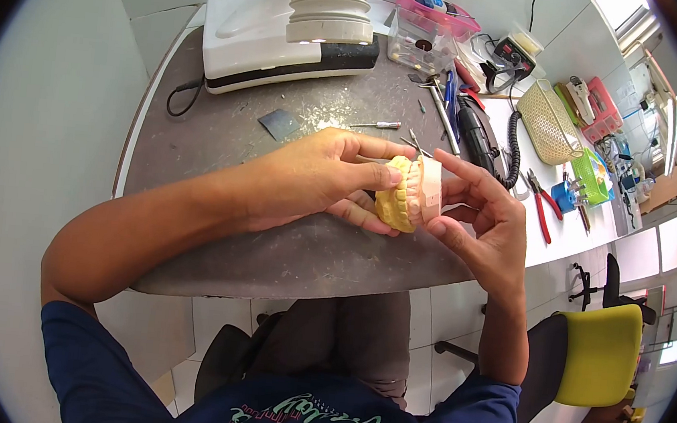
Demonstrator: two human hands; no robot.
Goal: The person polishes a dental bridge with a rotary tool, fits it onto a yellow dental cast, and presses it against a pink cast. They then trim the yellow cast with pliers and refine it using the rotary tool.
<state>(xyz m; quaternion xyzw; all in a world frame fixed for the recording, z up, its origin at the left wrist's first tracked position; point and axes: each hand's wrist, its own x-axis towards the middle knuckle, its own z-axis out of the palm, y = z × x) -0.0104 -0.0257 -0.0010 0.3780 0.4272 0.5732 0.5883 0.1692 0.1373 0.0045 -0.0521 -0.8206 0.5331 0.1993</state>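
My left hand (313, 179) grips a yellow plaster dental cast (397, 200) over the front edge of a grey work surface (223, 145). My right hand (483, 220) presses a pink wax plate with teeth (429, 189) against that cast, thumb and fingers on its outer side. The two pieces meet tooth row to tooth row between my hands. Parts of the cast are hidden behind my left fingers.
A white machine with a ribbed hose (290, 30) stands at the back of the surface. Small hand tools (444, 112), a black handpiece (474, 139), red pliers (542, 207), a woven basket (548, 121) and plastic boxes (431, 26) lie to the right. A yellow-green chair (600, 355) stands lower right.
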